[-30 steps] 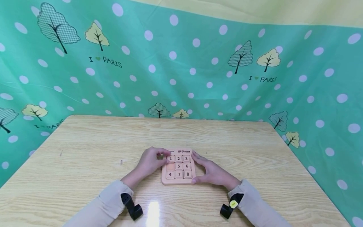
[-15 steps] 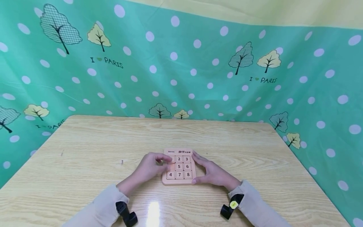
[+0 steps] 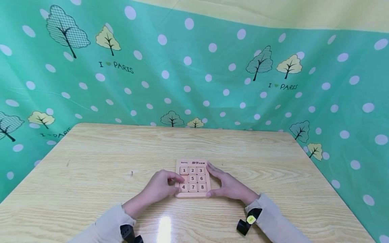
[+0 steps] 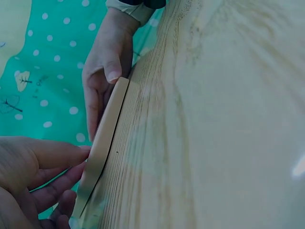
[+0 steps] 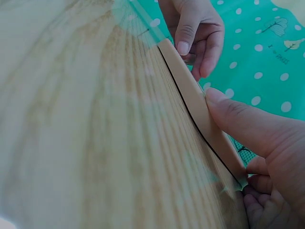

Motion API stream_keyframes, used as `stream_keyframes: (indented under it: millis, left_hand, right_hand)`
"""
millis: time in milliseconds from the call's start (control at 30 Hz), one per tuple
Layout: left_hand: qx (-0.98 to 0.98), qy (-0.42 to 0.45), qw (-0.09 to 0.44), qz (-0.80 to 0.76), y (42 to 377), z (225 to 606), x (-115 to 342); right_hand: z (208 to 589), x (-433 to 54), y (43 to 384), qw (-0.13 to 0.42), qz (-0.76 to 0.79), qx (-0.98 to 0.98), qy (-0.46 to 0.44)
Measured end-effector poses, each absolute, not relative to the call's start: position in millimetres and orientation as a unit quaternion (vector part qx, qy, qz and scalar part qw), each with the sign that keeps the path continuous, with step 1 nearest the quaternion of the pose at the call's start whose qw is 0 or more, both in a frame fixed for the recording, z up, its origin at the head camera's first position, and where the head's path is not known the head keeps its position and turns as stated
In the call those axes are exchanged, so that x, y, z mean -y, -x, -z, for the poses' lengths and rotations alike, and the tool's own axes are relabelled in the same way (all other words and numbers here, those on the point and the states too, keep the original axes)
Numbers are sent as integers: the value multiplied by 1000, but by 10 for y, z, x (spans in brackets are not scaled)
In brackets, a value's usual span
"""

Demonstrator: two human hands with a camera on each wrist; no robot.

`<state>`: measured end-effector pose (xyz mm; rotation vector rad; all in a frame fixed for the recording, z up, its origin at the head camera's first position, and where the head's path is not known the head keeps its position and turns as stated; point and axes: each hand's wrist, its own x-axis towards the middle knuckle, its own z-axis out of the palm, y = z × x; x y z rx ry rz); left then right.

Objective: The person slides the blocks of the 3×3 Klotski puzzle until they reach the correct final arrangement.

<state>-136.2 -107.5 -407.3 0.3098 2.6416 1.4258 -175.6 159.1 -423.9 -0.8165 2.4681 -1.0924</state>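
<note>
A pale pink number sliding puzzle (image 3: 192, 194) lies flat on the table. Tiles 1, 2 and 3 form its top row; 5 and 6 stand in the middle row beside a gap at the left; 4, 7 and 8 fill the bottom row. My left hand (image 3: 162, 185) is over the puzzle's left edge, index fingertip by the gap and thumb at tile 4 (image 3: 183, 187). Whether they press the tile cannot be told. My right hand (image 3: 226, 183) holds the right side, thumb at the lower corner and fingers near the upper one. Both wrist views show the puzzle edge-on (image 4: 102, 138), its tiles hidden.
The wood-grain table (image 3: 121, 145) stretches around the puzzle on all sides. Behind it hangs a green dotted curtain (image 3: 194, 77) with trees printed on it. Black wrist cameras (image 3: 244, 226) sit on both sleeves.
My left hand has moved down the puzzle's left side, from tile 1 past the gap to tile 4. Tile 1 is uncovered now. My right hand stays in place.
</note>
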Motion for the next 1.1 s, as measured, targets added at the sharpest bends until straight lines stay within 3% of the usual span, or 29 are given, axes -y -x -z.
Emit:
stream_keyframes:
  millis: [433,1100]
  left_hand:
    - [-884,-116,32,-452,1352,4106,1054]
    - [-881,-66,-16,-468,1498,4184,996]
  right_hand:
    - [4222,-1598,1752,163,384,-861,291]
    - [4223,-1602,1760,157,375,-865,295]
